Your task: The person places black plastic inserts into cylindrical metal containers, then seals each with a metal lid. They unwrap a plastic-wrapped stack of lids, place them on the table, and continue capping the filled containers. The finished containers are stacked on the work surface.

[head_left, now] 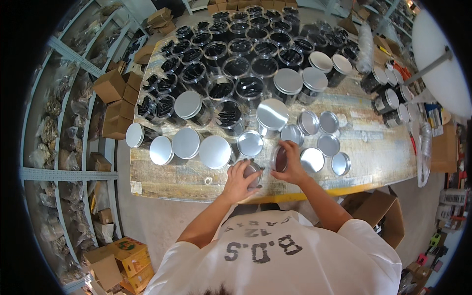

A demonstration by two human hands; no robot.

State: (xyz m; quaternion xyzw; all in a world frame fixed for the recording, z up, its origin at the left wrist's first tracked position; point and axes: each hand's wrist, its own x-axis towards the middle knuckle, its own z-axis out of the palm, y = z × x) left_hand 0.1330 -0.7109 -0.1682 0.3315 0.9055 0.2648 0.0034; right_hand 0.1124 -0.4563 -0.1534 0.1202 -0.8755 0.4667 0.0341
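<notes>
Near the table's front edge, my left hand (239,182) is closed around a round metal lid (252,174), fingers over its top and side. Just to its right, my right hand (292,166) grips the rim of another round lid (280,160), tilted on edge, its face dark reddish. A gap separates the two lids. Loose silver lids, such as this shallow one (312,160), lie to the right of my right hand. Beyond my left hand is another silver lid (250,143). Lidded jars (215,152) stand or lean in a row to the left.
Many open clear jars (236,66) with black contents crowd the far half of the wooden table (373,152). More lidded jars (386,102) stand at the right edge by a white round lamp or disc (440,64). Shelves with bags (64,177) line the left; an open carton (376,211) sits below right.
</notes>
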